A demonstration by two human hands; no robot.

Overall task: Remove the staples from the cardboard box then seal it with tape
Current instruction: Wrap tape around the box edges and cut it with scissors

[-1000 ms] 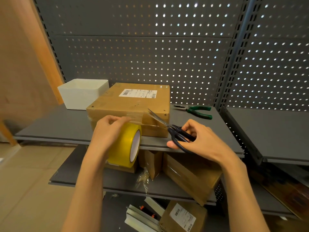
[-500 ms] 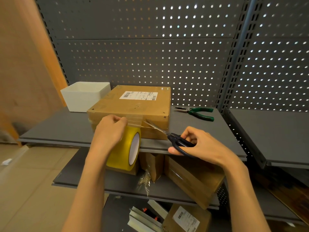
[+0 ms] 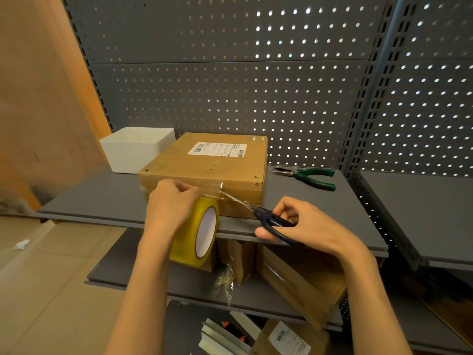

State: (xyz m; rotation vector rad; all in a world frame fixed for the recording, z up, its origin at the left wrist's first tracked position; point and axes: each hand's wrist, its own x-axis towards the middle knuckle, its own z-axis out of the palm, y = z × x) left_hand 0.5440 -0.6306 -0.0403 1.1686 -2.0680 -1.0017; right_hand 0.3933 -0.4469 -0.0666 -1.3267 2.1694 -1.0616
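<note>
Fingers of left hand (image 3: 170, 204) grip tape roll (image 3: 198, 233); right hand (image 3: 307, 225) fingers curled through scissors (image 3: 271, 221) handles.

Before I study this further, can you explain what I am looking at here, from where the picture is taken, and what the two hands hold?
There is no machine: a person works with bare hands, and a camera worn on the head looks forward and down. The left hand grips a yellow tape roll and holds a clear strip of tape against the cardboard box. The right hand holds black scissors, blades at the strip, ready to cut. The box lies on a grey shelf, with a white tub behind it and green pliers to its right. More boxes sit on the lower shelves.
</note>
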